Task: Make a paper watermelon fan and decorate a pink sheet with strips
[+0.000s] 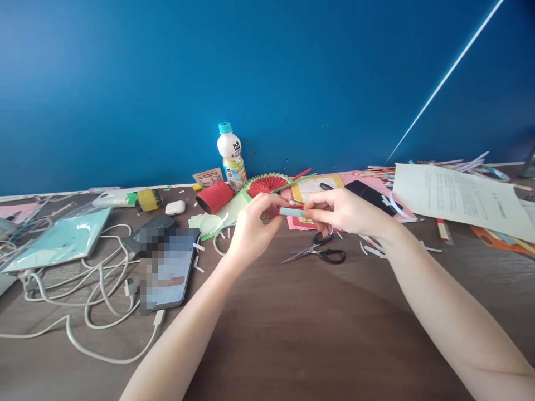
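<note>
Blue wall [167, 83] rises at twelve o'clock beyond the table [301, 334]. Left hand [256, 225] at nine and right hand [343, 209] at three face inward; scissors [310, 250] lie at five. Centred, the strip [291, 212] is pinched by both hands; light, even pressure should keep it flat.

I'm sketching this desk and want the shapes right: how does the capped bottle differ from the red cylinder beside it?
The bottle stands upright; the red cylinder lies on its side.
The bottle is mostly white, with a teal cap and printed label; the red cylinder looks plain red.
The bottle is longer than the red cylinder.
Both sit near the blue wall.
</note>
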Tool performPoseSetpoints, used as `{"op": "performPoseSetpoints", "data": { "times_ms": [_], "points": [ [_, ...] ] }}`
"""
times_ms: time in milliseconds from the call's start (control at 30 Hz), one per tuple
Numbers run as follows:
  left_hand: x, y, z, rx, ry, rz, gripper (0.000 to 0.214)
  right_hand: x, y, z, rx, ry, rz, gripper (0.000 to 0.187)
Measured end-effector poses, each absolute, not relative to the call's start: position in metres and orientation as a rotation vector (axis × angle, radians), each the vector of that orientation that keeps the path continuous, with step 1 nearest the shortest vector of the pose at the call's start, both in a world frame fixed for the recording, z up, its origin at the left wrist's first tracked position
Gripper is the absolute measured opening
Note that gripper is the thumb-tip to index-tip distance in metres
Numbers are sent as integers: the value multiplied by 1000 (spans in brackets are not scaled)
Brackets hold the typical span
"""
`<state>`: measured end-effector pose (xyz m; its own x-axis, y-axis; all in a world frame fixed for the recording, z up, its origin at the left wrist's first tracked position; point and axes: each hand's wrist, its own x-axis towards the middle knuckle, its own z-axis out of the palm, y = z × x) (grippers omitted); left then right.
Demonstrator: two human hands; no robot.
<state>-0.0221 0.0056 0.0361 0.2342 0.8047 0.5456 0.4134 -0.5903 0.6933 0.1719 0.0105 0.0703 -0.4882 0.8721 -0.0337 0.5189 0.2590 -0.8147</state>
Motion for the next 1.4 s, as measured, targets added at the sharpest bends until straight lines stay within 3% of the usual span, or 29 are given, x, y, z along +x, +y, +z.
{"op": "performPoseSetpoints", "data": {
  "times_ms": [333, 633, 833, 1400],
  "points": [
    [-22, 3, 41, 2099, 1044, 1273, 25, 172, 9, 73, -1244, -2134, 1031, 20],
    [-20, 3, 38, 2005, 966, 1391, 5, 171, 4, 74, -1261, -2178, 803, 20],
    [-20, 0, 41, 1989, 937, 1471, 4, 168, -1, 77, -1263, -2151, 671, 26],
    [-22, -1, 43, 2150, 938, 1483, 6, 166, -3, 77, -1269, -2138, 616, 26]
  ]
}}
